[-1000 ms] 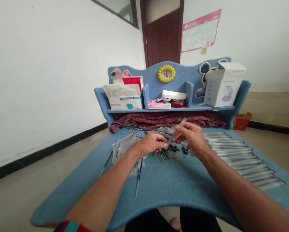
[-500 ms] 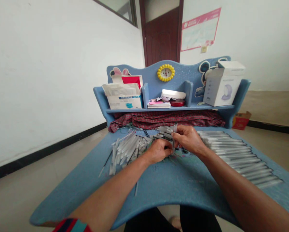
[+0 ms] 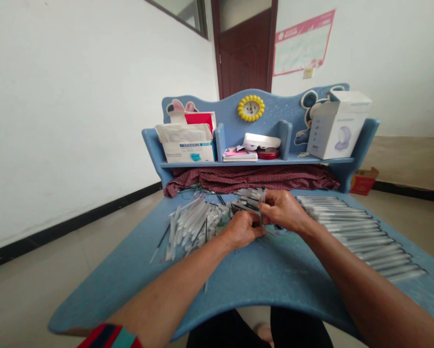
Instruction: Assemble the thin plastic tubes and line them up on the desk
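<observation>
My right hand (image 3: 280,211) pinches a thin, translucent pen (image 3: 263,195) held nearly upright, with a dark tip at its top. Close against its lower end, my left hand (image 3: 243,228) has its fingers curled in; they hide that end of the pen. Left of my hands lies a loose heap of clear pen barrels (image 3: 195,220), with thin dark refills among them. Behind my hands more pen parts (image 3: 251,194) lie in a pile. On the right, several pens with dark ends (image 3: 358,232) lie side by side in a long row.
The blue desk (image 3: 267,275) has a curved front edge. At its back lies a checked red cloth (image 3: 253,179) under a shelf (image 3: 198,165). The shelf bears a mask box (image 3: 189,151), a white carton (image 3: 338,128) and a red round tin (image 3: 268,153).
My left hand has shifted slightly, its fingers now lower and further right at the pen's lower end. My right hand keeps the pen upright in nearly the same place.
</observation>
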Demonstrator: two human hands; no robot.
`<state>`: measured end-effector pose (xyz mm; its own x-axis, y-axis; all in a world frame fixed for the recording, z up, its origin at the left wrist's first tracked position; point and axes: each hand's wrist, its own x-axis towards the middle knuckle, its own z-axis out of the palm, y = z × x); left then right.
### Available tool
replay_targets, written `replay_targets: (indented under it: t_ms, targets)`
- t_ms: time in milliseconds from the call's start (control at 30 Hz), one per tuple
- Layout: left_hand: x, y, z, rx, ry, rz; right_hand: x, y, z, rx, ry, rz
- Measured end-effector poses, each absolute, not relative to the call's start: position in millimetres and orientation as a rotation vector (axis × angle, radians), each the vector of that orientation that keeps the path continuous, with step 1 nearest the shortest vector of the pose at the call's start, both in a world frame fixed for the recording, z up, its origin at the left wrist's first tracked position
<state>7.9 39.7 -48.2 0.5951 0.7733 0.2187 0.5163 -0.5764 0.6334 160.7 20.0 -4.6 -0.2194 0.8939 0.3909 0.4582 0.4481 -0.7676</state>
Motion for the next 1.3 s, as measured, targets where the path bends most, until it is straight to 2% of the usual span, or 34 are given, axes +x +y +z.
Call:
replay_targets:
  t_ms: [600, 1067, 1300]
  targets:
    - [11.1, 34.2, -41.2, 2.286, 1.046, 0.617, 164.9, 17.2, -8.4, -1.074, -1.909, 0.682]
    - [8.7, 39.1, -46.0, 2.268, 0.979, 0.680, 160.0, 16.7, -10.1, -1.103, -1.931, 0.552]
    - [7.9, 38.4, -38.2, 2.250, 0.985, 0.672, 163.9, 23.1, -10.8, -1.082, -1.654, 0.798]
